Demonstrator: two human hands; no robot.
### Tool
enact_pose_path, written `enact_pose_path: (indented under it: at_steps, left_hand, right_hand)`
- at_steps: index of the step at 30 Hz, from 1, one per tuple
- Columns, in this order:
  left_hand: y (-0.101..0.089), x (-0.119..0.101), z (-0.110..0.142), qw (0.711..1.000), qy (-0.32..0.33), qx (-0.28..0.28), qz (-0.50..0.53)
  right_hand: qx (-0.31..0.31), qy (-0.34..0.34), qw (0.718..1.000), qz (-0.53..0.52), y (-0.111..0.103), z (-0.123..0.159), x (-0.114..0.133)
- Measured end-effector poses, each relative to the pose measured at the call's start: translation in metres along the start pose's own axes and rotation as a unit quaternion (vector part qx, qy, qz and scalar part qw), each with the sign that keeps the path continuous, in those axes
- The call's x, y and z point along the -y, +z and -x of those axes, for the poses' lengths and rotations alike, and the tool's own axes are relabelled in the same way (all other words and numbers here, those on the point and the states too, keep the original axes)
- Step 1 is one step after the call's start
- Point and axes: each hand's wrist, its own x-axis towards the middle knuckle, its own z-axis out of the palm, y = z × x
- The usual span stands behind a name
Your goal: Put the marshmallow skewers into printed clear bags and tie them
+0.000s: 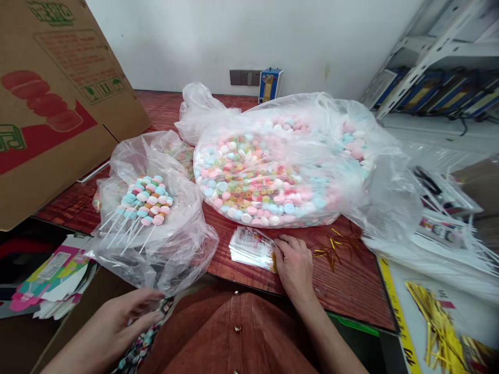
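Note:
My right hand (pixel 295 261) is at the right end of a small stack of clear printed packaging bags (pixel 249 247), its fingers curled and the thumb and forefinger pressed on the bags' edge. Slightly blurred, my left hand (pixel 130 317) hovers below the table's front edge, thumb apart from the fingers, with nothing visible in it. Just above it hangs the edge of a clear plastic bag (pixel 187 259). On that bag lie several marshmallow skewers (pixel 146 200) in pink, blue and white on white sticks. A large clear bag of loose marshmallows and gummy rings (pixel 265 176) fills the table's middle.
Gold twist ties (pixel 331 250) lie right of my right hand, with a bundle of more ties (pixel 442 327) farther right. White sticks (pixel 440 254) are piled at the right. A cardboard box (pixel 58 104) stands left. Flat printed cartons (pixel 58 275) sit lower left. A blue device (pixel 270 84) is by the wall.

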Motion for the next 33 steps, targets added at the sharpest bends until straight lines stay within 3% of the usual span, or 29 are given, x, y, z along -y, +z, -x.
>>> enact_pose_path:
  at_steps: [2, 4, 6, 8, 9, 11, 13, 15, 17, 19, 21, 22, 24, 28, 31, 33]
  left_hand:
    - [0.032, -0.049, -0.014, 0.99, 0.083, 0.1, 0.045]
    - [0.069, -0.09, -0.031, 0.958, 0.121, 0.219, 0.137]
    - [0.109, -0.118, -0.048, 0.904, 0.088, 0.333, 0.255]
    - [0.145, -0.133, -0.063, 0.818, 0.034, 0.403, 0.408]
    - [0.159, -0.139, -0.068, 0.773, 0.031, 0.408, 0.485]
    - [0.179, -0.149, -0.077, 0.707, 0.036, 0.359, 0.608]
    - [0.186, -0.159, -0.083, 0.686, 0.032, 0.273, 0.674]
    - [0.184, -0.167, -0.087, 0.691, 0.019, 0.202, 0.693]
    - [0.179, -0.172, -0.09, 0.699, 0.009, 0.166, 0.695]
    - [0.174, -0.174, -0.09, 0.704, 0.005, 0.151, 0.694]
    - [0.17, -0.173, -0.089, 0.714, 0.009, 0.138, 0.687]
    - [0.169, -0.172, -0.088, 0.721, 0.015, 0.131, 0.68]
    - [0.166, -0.171, -0.086, 0.739, 0.034, 0.12, 0.662]
    - [0.163, -0.171, -0.082, 0.766, 0.068, 0.08, 0.634]
    - [0.164, -0.17, -0.083, 0.762, 0.056, 0.036, 0.644]
    - [0.166, -0.168, -0.085, 0.756, 0.047, 0.041, 0.651]
  right_hand:
    - [-0.018, -0.017, 1.0, 0.005, -0.001, 0.002, -0.002]
    - [-0.048, -0.046, 0.998, 0.004, -0.006, 0.004, -0.002]
    - [-0.085, -0.078, 0.993, -0.015, -0.016, 0.004, -0.002]
    - [-0.102, -0.098, 0.988, -0.056, -0.031, 0.004, -0.002]
    - [-0.103, -0.102, 0.986, -0.079, -0.038, 0.004, -0.003]
    - [-0.094, -0.1, 0.983, -0.123, -0.053, 0.005, -0.005]
    - [-0.08, -0.073, 0.98, -0.168, -0.063, 0.008, -0.007]
    - [-0.064, 0.011, 0.967, -0.248, -0.067, 0.01, -0.007]
    - [-0.029, 0.132, 0.914, -0.382, -0.064, 0.01, -0.003]
    - [0.022, 0.228, 0.819, -0.526, -0.059, 0.01, 0.002]
    - [0.052, 0.261, 0.739, -0.619, -0.053, 0.009, 0.009]
    - [0.052, 0.259, 0.724, -0.637, -0.05, 0.009, 0.011]
    - [0.034, 0.238, 0.745, -0.622, -0.049, 0.009, 0.015]
    - [0.03, 0.188, 0.854, -0.484, -0.054, 0.009, 0.02]
    - [0.018, 0.145, 0.91, -0.388, -0.055, 0.01, 0.025]
    - [-0.013, 0.111, 0.937, -0.332, -0.054, 0.01, 0.029]
